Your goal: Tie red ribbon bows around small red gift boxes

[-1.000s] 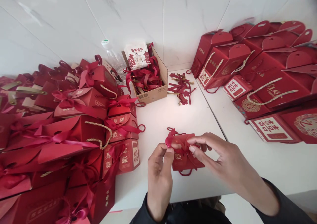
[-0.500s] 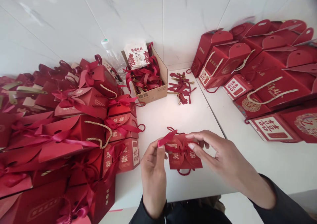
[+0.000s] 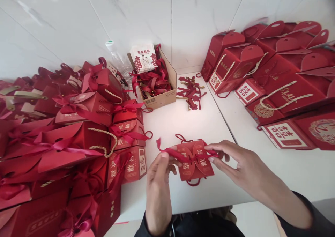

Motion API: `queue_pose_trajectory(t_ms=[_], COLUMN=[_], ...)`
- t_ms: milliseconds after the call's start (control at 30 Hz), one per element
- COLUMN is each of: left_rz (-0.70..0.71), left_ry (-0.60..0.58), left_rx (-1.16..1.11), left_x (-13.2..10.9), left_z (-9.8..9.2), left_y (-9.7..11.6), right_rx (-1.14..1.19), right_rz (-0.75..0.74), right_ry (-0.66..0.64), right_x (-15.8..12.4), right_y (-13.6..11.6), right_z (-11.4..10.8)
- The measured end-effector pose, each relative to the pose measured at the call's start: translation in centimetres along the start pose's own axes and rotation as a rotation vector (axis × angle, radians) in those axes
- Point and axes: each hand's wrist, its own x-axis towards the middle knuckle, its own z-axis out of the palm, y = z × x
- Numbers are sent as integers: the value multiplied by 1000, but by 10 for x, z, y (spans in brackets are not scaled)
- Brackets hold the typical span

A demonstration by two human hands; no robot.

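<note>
A small red gift box (image 3: 195, 170) with gold lettering and rounded top flaps rests on the white table before me. Dark red cord handles stick out at its far and near sides. Across its top runs a red ribbon (image 3: 180, 155), crossed or knotted over the middle where the flaps meet. On the left, my left hand (image 3: 159, 177) pinches one length of the ribbon between thumb and fingers, its loose tip pointing up. At the box's right edge, my right hand (image 3: 232, 158) is closed on the other ribbon end between thumb and forefinger.
Ribbon-tied red boxes (image 3: 70, 139) are piled on the left. Larger red boxes (image 3: 282, 76) with rope handles line the right. At the back stand a cardboard box (image 3: 164, 99) of ribbons with printed cards (image 3: 143, 58), a clear bottle (image 3: 115, 57) and loose red strips (image 3: 192, 92).
My hands have moved apart, the right one further right and the left slightly left. The ribbon is now stretched out on both sides of the box's middle.
</note>
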Motion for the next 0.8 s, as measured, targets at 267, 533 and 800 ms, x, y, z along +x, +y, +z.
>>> queue_pose_trajectory(t_ms=[267,533,800], left_rz=[149,192,329], left_ry=[-49,-146,-105], left_rx=[265,324,537], left_x=[1,1,-3], left_z=[-2,-3,0], left_y=[2,3,10], right_rx=[-64,-55,-70], right_rz=[21,-4,-35], right_ry=[32,32,20], right_x=[2,1,0], right_y=[-13,-8,-10], right_z=[-5,-6,-4])
